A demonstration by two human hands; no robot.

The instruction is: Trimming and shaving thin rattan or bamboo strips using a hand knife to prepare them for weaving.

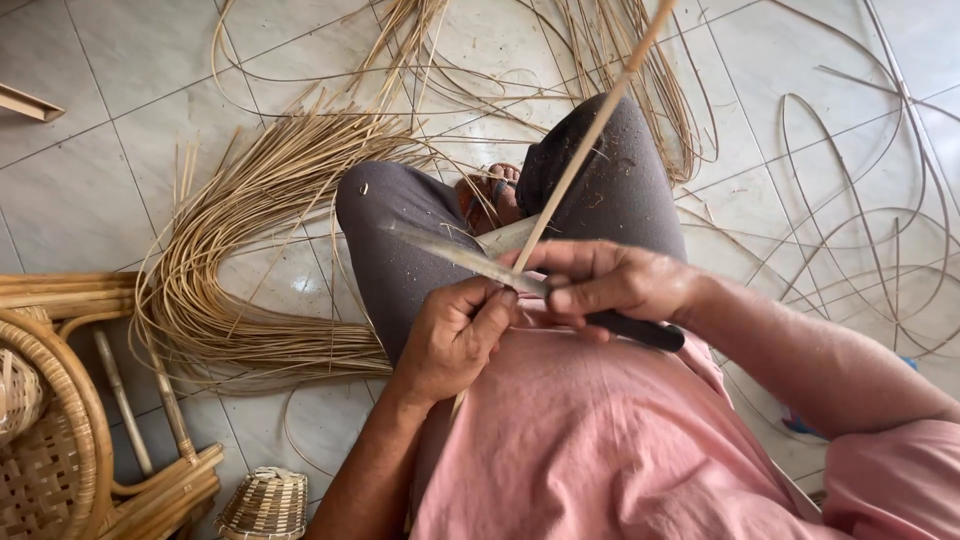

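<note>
Free room: bare tile floor (120, 120) far left, and a patch near left between the cane bundle (240, 260) and small woven basket (268, 503). Obstacles: bundle fans across centre-left w/ strands spilling far; loose cane loops (850, 220) cover most of the right floor. Rattan chair frame (60, 400) blocks near-left corner. Person's knees (500, 200) fill the centre; long cane rod (590, 130) slants up over them, knife blade (450, 255) juts left. Gap between knees looks tight, prob. a sandalled foot there.
</note>
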